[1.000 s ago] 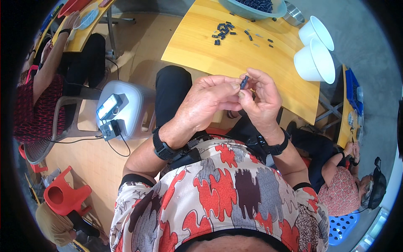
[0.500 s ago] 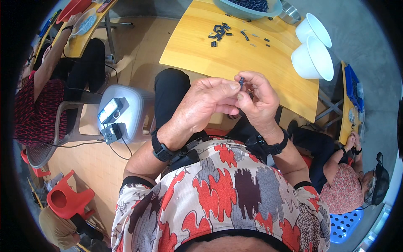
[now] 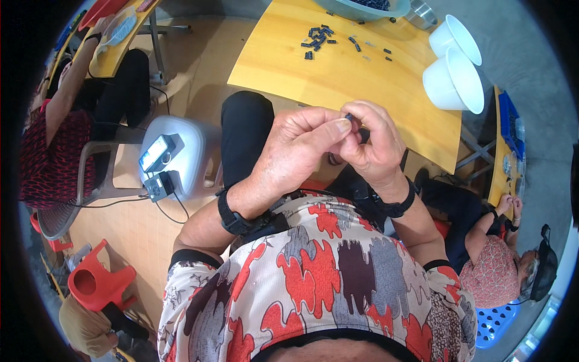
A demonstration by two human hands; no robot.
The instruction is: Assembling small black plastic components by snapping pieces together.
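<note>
A small dark plastic part [image 3: 348, 116] is pinched between the fingertips of both hands, just off the near edge of the yellow table. My left hand [image 3: 301, 145] closes on it with thumb and forefinger. From the other side my right hand [image 3: 377, 139] grips it too, its fingers curled. Most of the part is hidden by the fingers, so its exact kind cannot be told. Beyond my hands, a loose pile of similar dark parts [image 3: 318, 37] lies on the table [image 3: 356, 78], with a few pieces apart to its right.
At the table's far edge stands a bluish basin [image 3: 338, 11] of dark parts beside a metal bowl [image 3: 420, 14]. Two white tubs [image 3: 453, 78] sit at the right edge. A grey stool [image 3: 175, 130] bears small devices. Other people work at tables left and right.
My fingers have closed further round the small part, and my hands have come closer together. It shows less now. The table appears slightly shifted in view.
</note>
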